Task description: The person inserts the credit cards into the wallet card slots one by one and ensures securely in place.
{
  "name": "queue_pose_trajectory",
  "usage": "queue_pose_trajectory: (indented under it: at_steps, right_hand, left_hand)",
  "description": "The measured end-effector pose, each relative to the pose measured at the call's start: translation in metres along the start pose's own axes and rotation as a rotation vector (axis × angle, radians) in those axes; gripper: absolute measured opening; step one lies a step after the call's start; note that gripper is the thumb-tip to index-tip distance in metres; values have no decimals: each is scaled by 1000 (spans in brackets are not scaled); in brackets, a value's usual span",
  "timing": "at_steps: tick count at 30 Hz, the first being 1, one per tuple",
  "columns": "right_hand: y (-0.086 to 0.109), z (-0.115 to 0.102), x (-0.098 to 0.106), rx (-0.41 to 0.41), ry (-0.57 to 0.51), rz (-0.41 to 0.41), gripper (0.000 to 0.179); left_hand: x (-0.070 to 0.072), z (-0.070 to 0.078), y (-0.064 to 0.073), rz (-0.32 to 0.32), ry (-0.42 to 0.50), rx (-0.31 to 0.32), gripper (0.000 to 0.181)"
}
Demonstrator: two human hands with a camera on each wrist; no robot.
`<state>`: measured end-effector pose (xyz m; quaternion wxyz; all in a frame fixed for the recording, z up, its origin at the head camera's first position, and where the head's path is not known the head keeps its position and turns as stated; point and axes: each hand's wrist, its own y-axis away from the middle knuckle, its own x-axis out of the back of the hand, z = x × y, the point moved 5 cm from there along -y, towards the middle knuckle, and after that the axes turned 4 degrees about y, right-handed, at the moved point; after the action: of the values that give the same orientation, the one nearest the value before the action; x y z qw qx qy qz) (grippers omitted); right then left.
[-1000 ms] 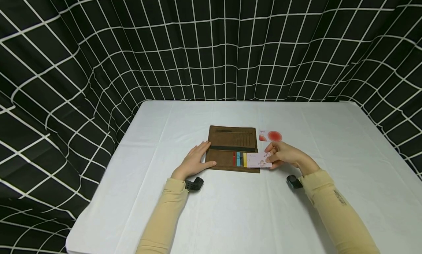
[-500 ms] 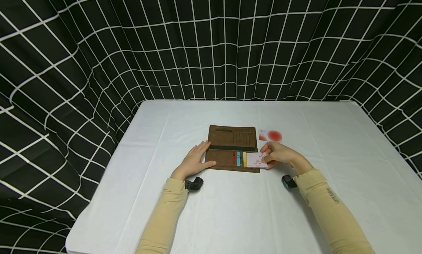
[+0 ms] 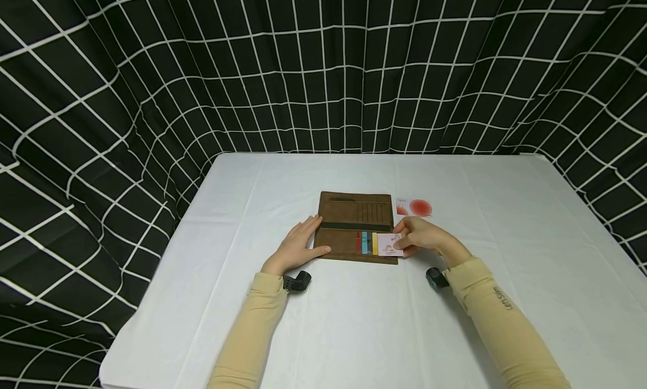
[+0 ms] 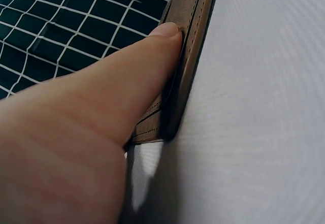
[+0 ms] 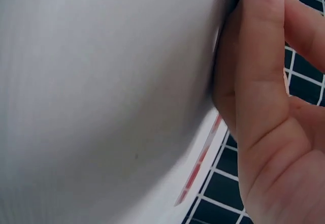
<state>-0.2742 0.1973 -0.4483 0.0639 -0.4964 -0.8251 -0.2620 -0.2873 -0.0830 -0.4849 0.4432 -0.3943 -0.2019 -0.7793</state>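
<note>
A brown wallet point(image 3: 338, 242) lies opened flat on the white table. Its near half holds several cards, with red, blue, dark and yellow edges showing. My right hand point(image 3: 428, 237) pinches the right end of a pale pink card point(image 3: 386, 244), whose left part overlaps the yellow card point(image 3: 374, 244) on the wallet's lower right. My left hand point(image 3: 295, 250) rests on the wallet's left edge with fingers spread. In the left wrist view its thumb point(image 4: 165, 31) presses on the stitched edge of the wallet point(image 4: 195, 46).
A white card with a red circle point(image 3: 420, 207) lies just beyond my right hand, to the right of the wallet's far half. The wallet's far half has several card slots point(image 3: 372, 213). A black curtain with a white grid point(image 3: 313, 69) surrounds the table point(image 3: 242, 321).
My right hand has moved left, sliding the pink card farther over the wallet, so less of it sticks out on the right. The left hand has stayed in place.
</note>
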Motion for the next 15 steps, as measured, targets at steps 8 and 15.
queue_pose_trajectory:
  at_steps: [8,15]
  right_hand:
    - [-1,-3,-4,0,22,30,36]
    - [6,1,-1,-8,-27,84,42]
  left_hand:
    - [0,-3,-1,0,-14,9,85]
    - [0,-1,0,7,-9,2,85]
